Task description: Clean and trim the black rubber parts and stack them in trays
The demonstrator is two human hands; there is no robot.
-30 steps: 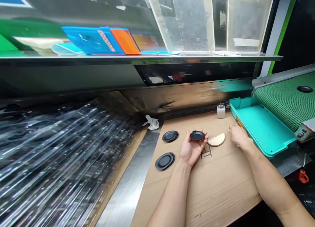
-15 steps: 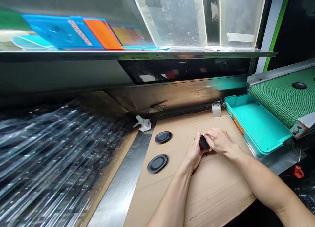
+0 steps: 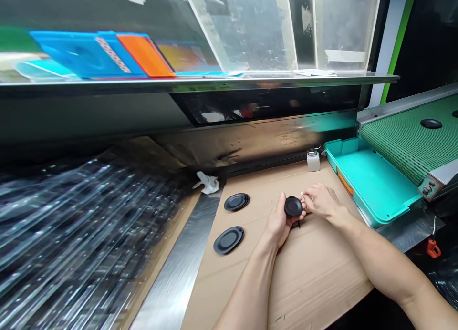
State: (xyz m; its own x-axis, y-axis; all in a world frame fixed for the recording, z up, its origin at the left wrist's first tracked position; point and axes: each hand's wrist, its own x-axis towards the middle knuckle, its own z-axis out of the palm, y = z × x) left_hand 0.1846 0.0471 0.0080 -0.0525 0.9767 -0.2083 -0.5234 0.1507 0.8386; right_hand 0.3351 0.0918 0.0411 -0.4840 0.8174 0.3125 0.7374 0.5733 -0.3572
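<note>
A round black plastic disc [image 3: 294, 206] with a raised rim is gripped in my left hand [image 3: 278, 224], thumb on its left side and fingers beneath. At the disc's right edge, my right hand [image 3: 322, 200] is closed in a pinch. Something small and pale shows at its fingertips, too small to name. Left of my hands, on the cardboard sheet [image 3: 322, 273], lie a few stacked black discs [image 3: 236, 202], with another black disc group [image 3: 229, 240] nearer to me. A thin dark piece [image 3: 296, 224] pokes out below my left fingers.
A teal tray [image 3: 379, 182] stands at the right, beside a green conveyor belt [image 3: 404, 139] carrying a black disc [image 3: 431, 124]. A small bottle [image 3: 313, 160] and crumpled white tissue [image 3: 207, 182] sit toward the back. Clear plastic packaging [image 3: 78, 234] fills the left. A metal shelf [image 3: 214, 83] crosses above.
My right hand has moved slightly right, off the front of the disc to its edge. The disc's face now shows toward me in my left hand.
</note>
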